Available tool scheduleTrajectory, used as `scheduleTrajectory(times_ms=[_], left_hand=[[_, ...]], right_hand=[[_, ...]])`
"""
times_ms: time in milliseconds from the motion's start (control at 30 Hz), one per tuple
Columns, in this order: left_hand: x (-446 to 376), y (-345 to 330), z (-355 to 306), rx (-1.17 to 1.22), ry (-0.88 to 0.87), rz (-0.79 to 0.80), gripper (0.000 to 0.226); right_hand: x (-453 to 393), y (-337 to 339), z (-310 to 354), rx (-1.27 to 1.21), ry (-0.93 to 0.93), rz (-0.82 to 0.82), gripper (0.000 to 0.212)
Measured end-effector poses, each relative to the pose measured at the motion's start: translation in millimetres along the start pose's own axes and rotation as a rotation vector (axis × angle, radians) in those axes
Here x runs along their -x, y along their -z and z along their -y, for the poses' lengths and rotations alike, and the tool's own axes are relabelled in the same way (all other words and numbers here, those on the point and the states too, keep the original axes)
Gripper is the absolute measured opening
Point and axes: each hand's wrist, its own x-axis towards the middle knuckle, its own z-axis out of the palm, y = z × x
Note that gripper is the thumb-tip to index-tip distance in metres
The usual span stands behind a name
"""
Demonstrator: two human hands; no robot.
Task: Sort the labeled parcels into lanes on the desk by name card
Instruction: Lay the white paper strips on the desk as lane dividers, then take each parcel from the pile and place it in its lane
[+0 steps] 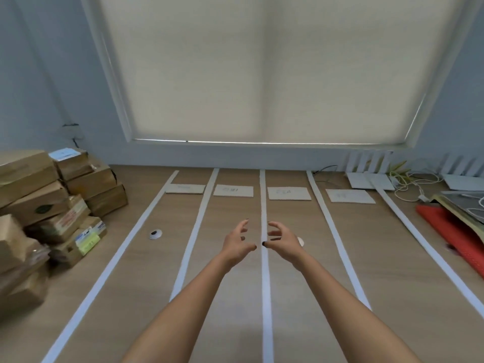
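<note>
Both arms are stretched out over the middle of the table (pixel 235 323). The left hand (pixel 237 242) and right hand (pixel 282 242) hover side by side with fingers loosely curled and spread, holding nothing, on either side of the centre white tape strip (pixel 266 284). The parcels (pixel 52 205), brown cardboard boxes with labels, sit untouched in a heap at the far left of the table, well apart from both hands. Five tape strips mark out four lanes, and none of the lanes holds a parcel. A name card lies at the far end of each lane: the first card (pixel 185 189), second card (pixel 233 191), third card (pixel 289 193) and fourth card (pixel 351 196). Their writing is too faint to read from here. A small white disc with a dark centre (pixel 155 234) lies in the leftmost lane; a second pale round item is partly hidden behind the right hand. White panels, loose cables (pixel 408 184) and a red mat (pixel 455 231) crowd the far right. Judgement: sorting has not begun. Risks: the heap looks loosely stacked, so pulling a lower box could topple the others; faint card lettering invites a misread and a wrong lane; a dragged parcel could lift a strip or shift a card; the disc could tilt a box set upon it.
</note>
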Motion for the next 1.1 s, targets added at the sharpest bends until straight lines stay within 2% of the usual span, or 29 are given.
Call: scheduleTrajectory(times_ms=[133,300,600,867,1100], left_hand=[[-9,90,39,-0.019,0.005,0.038,0.073],[-13,173,60,-0.014,0.032,0.011,0.070],[0,241,83,0.020,0.035,0.010,0.069],[3,322,104,0.001,0.030,-0.104,0.067],[-3,393,114,0.028,-0.023,-0.096,0.066]], right_hand=[[-7,-77,37,-0.081,-0.047,-0.053,0.059],[-10,-139,73,-0.105,-0.070,-0.043,0.058],[-21,-217,117,-0.061,-0.050,0.012,0.059],[-34,-297,158,-0.057,0.027,0.110,0.058],[-46,-357,197,-0.081,0.036,0.070,0.056]])
